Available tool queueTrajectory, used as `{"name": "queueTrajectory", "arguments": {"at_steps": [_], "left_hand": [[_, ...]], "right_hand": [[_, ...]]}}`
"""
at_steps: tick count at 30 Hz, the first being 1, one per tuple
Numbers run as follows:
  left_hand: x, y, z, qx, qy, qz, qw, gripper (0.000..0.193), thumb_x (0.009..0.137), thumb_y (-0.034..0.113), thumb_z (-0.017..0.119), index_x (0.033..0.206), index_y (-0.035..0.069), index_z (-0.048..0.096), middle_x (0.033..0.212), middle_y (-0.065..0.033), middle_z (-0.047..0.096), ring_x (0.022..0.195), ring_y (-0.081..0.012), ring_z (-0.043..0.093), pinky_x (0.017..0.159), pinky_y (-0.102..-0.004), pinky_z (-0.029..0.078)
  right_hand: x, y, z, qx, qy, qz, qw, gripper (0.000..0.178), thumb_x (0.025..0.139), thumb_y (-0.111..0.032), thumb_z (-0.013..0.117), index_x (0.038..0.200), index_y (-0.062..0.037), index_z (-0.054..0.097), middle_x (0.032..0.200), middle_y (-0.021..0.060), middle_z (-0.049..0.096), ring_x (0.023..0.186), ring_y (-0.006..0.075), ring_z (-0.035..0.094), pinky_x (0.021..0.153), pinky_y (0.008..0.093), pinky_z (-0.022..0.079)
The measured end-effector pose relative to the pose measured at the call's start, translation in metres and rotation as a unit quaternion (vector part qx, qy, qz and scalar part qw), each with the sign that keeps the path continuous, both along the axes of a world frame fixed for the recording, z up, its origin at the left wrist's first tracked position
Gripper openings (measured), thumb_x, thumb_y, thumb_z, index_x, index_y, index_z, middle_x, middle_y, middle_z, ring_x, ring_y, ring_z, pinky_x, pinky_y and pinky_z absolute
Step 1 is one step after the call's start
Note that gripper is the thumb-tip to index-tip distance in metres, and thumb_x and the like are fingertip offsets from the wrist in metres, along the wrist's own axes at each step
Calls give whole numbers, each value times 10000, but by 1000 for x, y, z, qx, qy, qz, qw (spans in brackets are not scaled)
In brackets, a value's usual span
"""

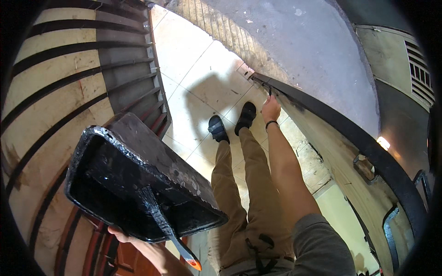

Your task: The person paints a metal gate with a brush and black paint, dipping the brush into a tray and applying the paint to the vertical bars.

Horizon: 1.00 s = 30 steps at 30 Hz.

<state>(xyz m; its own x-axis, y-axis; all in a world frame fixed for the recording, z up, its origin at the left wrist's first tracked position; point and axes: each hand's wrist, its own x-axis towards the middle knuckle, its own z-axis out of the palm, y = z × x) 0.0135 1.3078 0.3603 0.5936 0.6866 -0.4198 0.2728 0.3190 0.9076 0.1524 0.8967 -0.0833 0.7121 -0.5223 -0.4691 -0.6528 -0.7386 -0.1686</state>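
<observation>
My left hand (123, 234) supports a cut-open dark plastic container (179, 177) from below, at the lower left. Its inside is coated with wet-looking black paint. A paintbrush (159, 214) rests in it, bristles blackened, its orange-tipped handle sticking out over the near rim. Out ahead, my right hand (271, 110) is closed round a thin dark piece, beside the end of a dark metal bar (322, 112). What that piece is, and whether it joins the bar, I cannot make out. A dark band circles my right wrist.
A folding gate of dark bars (78, 46) stands on the left. Pale floor tiles (193, 69) lie under my sandalled feet, with a ridged ramp (230, 32) and grey concrete (313, 50) beyond. A metal handle (391, 234) juts out on the right, near a pale panel (382, 60).
</observation>
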Motion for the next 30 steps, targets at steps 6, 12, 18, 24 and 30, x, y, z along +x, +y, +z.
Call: {"name": "queueTrajectory", "arguments": {"at_steps": [6,12,18,24,30], "left_hand": [[10,-2,17,1,7,5,1000,910,910,629,724,1570,54,475,1534,-152,542,1380,-357,537,1178,-500,427],[45,2,28,-32,10,-14,999,921,898,630,741,1567,53,480,1523,-151,555,1371,-354,548,1171,-492,435],[95,12,50,-47,28,-19,998,931,887,631,759,1563,53,485,1512,-149,568,1362,-352,560,1165,-485,444],[208,23,76,-116,25,-24,993,827,926,546,760,1528,33,519,1440,-132,639,1274,-330,635,1131,-475,489],[354,28,129,-194,-60,-121,972,751,971,538,729,1494,31,548,1394,-131,662,1240,-317,651,1089,-477,526]], "right_hand": [[8,-5,-5,108,35,-123,986,418,1119,-396,493,1021,-59,720,795,147,770,560,242,732,551,390,581],[33,-24,-31,367,39,-579,727,480,1139,-361,488,1464,-11,533,1257,122,747,951,265,783,696,378,633],[26,51,48,431,-140,-584,674,403,1125,-262,508,1473,-62,480,1493,105,566,1039,324,721,766,428,617],[92,96,148,379,76,-464,797,243,1078,-195,566,1270,-62,635,1094,121,708,891,298,764,637,460,627],[215,100,283,373,-130,-331,857,195,993,-143,710,1099,7,777,853,122,803,617,173,754,604,317,608]]}}
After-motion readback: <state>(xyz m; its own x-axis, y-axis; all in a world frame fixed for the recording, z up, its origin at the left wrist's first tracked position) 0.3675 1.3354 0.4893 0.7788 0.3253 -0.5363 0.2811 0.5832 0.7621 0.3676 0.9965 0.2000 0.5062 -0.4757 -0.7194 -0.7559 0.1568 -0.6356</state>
